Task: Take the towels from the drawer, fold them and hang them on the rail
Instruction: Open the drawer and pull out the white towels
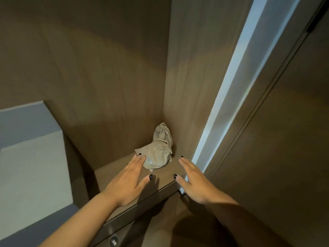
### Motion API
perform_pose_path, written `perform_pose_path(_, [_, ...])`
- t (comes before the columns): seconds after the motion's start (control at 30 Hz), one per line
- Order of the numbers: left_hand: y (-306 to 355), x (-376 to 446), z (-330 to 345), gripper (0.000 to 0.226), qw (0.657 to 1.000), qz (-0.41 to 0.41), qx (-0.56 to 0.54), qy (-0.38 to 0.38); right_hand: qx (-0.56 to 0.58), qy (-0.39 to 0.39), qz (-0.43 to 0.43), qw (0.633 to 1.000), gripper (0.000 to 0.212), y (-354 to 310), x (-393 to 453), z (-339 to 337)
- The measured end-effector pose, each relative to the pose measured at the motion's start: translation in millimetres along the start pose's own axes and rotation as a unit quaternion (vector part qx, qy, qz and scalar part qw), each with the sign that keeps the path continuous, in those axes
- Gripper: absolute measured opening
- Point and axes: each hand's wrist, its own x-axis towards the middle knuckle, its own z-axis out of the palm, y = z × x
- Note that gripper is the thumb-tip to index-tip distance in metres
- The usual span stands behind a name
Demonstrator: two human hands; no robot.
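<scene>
Dim warm interior, bright light strip [236, 97] at right, soft shadows, wide-angle edge bending, perhaps slight blur

The left hand [127, 182] covers the near corner of the crumpled beige cloth towel [156, 150]. A small round metal knob [114, 241] below it is blurry.

two hands [124, 182], perhaps two cloth pouches [158, 152]

text: none legible | labels: none | numbers: none
</scene>
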Motion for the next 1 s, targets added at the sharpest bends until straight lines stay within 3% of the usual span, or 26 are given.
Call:
perform_pose_path(0.27, [39.9, 3.0, 67.4, 0.075, 0.986, -0.162, -0.034, 0.013, -0.019, -0.15, -0.109, 0.982, 0.068, 66.1, 60.0, -2.0])
perform_pose_path(0.47, [43.1, -0.3, 125.2, 0.074, 0.97, -0.226, -0.08, 0.03, -0.027, -0.202, -0.129, 0.971, 0.066, 89.6, 72.1, 23.2])
perform_pose_path(0.73, [-21.6, -11.4, 235.9, 0.074, 0.94, -0.304, -0.132, 0.076, 0.006, -0.202, -0.084, 0.976, 0.062, 125.8, 96.5, 142.1])
perform_pose_path(1.0, [-85.1, -12.5, 361.5, 0.073, 0.946, -0.29, -0.108, 0.101, 0.013, -0.162, -0.118, 0.98, 0.063, 182.5, 128.6, 282.6])
